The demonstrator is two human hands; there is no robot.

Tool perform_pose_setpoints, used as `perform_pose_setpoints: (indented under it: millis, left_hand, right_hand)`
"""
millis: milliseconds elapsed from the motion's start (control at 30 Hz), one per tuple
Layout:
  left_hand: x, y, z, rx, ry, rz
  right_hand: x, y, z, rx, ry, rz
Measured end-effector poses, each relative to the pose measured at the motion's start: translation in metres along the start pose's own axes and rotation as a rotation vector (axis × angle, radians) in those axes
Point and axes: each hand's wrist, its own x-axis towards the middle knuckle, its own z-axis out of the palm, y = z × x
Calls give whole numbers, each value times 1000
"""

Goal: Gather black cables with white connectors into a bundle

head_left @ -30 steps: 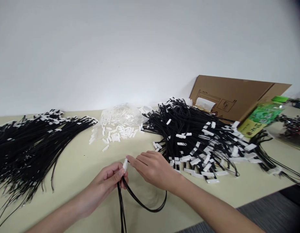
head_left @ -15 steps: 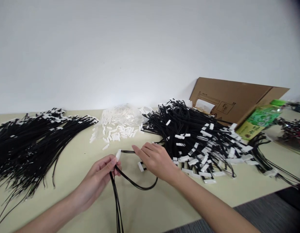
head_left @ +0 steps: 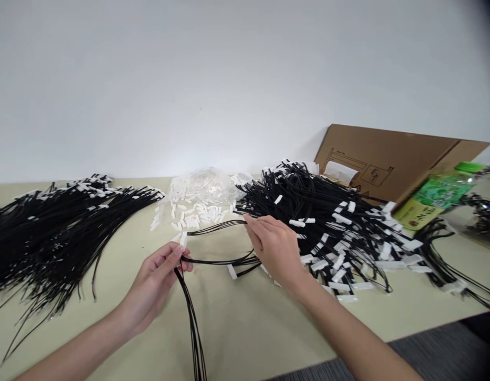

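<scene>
My left hand (head_left: 160,275) pinches a small white connector (head_left: 183,239) between thumb and fingers, over the middle of the table. Black cables (head_left: 192,317) run from this grip, some hanging down toward the table's front edge. Others stretch to the right, where my right hand (head_left: 274,251) has its fingers closed on them. Between the hands the cables form two strands, one above the other. Another white connector (head_left: 232,272) on a black cable lies just below my right hand, beside the large right-hand cable pile (head_left: 296,193). My right fingertips are partly hidden.
A second pile of black cables (head_left: 70,227) with white ends covers the table's left. At the back, loose white connectors (head_left: 207,212) lie before a clear plastic bag (head_left: 205,182). A folded cardboard sheet (head_left: 388,153) and a green-capped bottle (head_left: 437,196) stand at the right.
My right hand has moved right and slightly up, drawing the cables out straighter between the hands. My left hand has shifted a little left with the connector.
</scene>
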Motion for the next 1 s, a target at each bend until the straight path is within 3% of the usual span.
perform_pose_setpoints:
  millis: [233, 500, 800, 1000]
  left_hand:
    - [0, -4, 1, 89, 7, 21]
    - [-5, -12, 3, 278, -154, 27]
    - [-2, -10, 3, 280, -159, 41]
    - [-1, -11, 4, 290, -154, -4]
  right_hand:
    - [-5, -10, 7, 103, -71, 58]
    - [-12, -30, 12, 257, -222, -155]
    - [-10, -36, 2, 285, -276, -290]
    - [-11, -34, 6, 212, -296, -315]
